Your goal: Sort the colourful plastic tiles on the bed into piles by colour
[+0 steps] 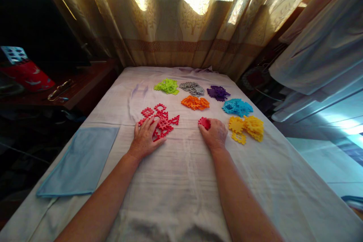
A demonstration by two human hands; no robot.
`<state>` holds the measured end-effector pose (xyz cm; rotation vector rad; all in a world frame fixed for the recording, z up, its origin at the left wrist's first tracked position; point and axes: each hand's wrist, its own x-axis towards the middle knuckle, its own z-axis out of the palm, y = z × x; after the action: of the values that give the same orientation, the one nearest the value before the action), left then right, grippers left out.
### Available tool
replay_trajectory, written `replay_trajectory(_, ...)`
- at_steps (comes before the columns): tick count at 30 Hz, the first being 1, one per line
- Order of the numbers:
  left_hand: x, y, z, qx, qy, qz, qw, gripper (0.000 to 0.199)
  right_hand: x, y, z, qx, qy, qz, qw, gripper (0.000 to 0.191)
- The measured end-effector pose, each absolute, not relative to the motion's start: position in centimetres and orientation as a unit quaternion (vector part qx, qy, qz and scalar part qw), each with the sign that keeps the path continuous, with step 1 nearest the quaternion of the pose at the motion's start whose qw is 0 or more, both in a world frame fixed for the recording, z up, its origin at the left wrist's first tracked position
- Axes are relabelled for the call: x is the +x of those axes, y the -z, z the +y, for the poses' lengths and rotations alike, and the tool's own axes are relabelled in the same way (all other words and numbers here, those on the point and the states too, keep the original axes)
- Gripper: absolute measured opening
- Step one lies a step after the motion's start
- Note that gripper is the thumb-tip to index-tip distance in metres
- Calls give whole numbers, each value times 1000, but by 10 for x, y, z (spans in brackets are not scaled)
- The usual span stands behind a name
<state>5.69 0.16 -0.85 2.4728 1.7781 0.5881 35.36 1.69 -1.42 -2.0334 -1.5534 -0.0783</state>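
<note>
Loose red pieces [163,123] with notched edges lie spread on the white cloth, left of the middle. My left hand [145,138] rests over their near left part with its fingers spread, holding nothing. To the right, my right hand [215,133] has its thumb and fingers closed on a solid red piece [204,122] at the cloth. Just right of that hand is a yellow pile [253,127]. Behind the hands are piles in orange [195,102], blue [237,107], purple [218,92], grey [192,88] and lime green [166,86].
A light blue fabric bag [81,160] lies at the left of the cloth-covered table [181,181]. Beyond the far edge hangs a beige curtain [181,26]. A dark wooden desk [93,79] stands left, with a red container [31,75]. Pale fabric [320,45] hangs at right.
</note>
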Motion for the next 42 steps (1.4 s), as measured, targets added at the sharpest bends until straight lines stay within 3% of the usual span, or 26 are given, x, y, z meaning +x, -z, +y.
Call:
replay_trajectory(7,55,11,3,803,-207,559,18,65,327,5,15,-679,24,-656,330,33)
replay_trajectory(12,56,9,3,802,-201,563,13,64,281,-2,19,-595,-31,-759,261,41)
replay_trajectory(16,57,8,2,798,-200,569,13,62,263,-3,27,-620,-48,-752,219,36)
replay_trajectory(26,54,11,3,801,-205,562,14,62,265,8,28,-624,-32,-735,262,16)
replay_trajectory(33,53,11,4,801,-209,560,17,63,285,1,31,-646,33,-696,310,14)
replay_trajectory(42,53,9,4,803,-198,562,24,64,327,6,36,-730,42,-609,307,18)
